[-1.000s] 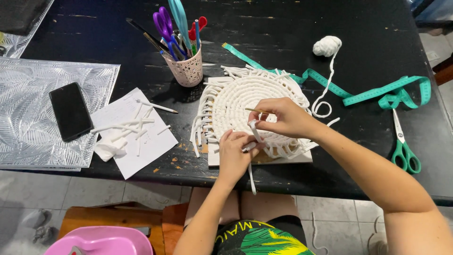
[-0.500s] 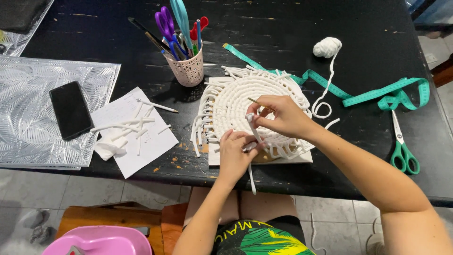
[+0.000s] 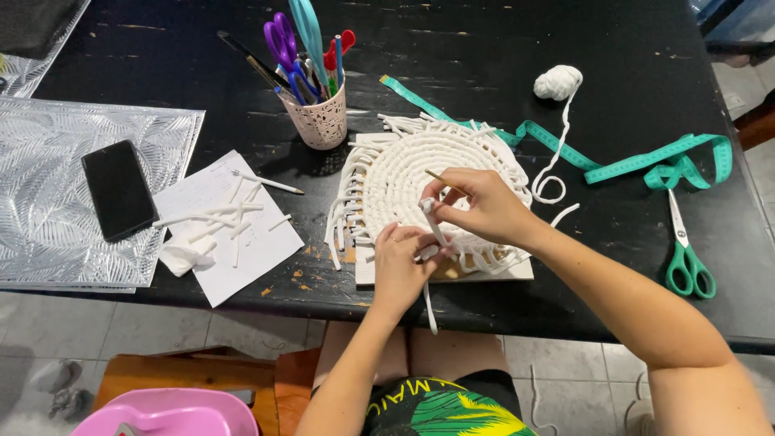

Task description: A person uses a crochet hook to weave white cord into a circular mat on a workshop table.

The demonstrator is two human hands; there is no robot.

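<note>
A round woven mat of white cord (image 3: 404, 173) lies on a light board (image 3: 492, 270) on the black table (image 3: 500, 40). My left hand (image 3: 401, 270) rests on the mat's near edge and pinches a loose white cord strand (image 3: 430, 303) that hangs over the table edge. My right hand (image 3: 476, 206) is over the mat, holding the upper end of that strand with a thin wooden stick (image 3: 444, 179) between its fingers. Short cord ends fringe the mat's left and far sides.
A pink cup of scissors and pens (image 3: 319, 113) stands left of the mat. Cut cord pieces lie on white paper (image 3: 230, 226), beside a black phone (image 3: 119, 190) on a silver sheet (image 3: 48, 153). A teal measuring tape (image 3: 630, 161), green scissors (image 3: 686, 258) and a cord ball (image 3: 557, 82) lie to the right.
My right hand has shifted slightly up and back over the mat, drawing the strand taut. My left hand stays at the near edge.
</note>
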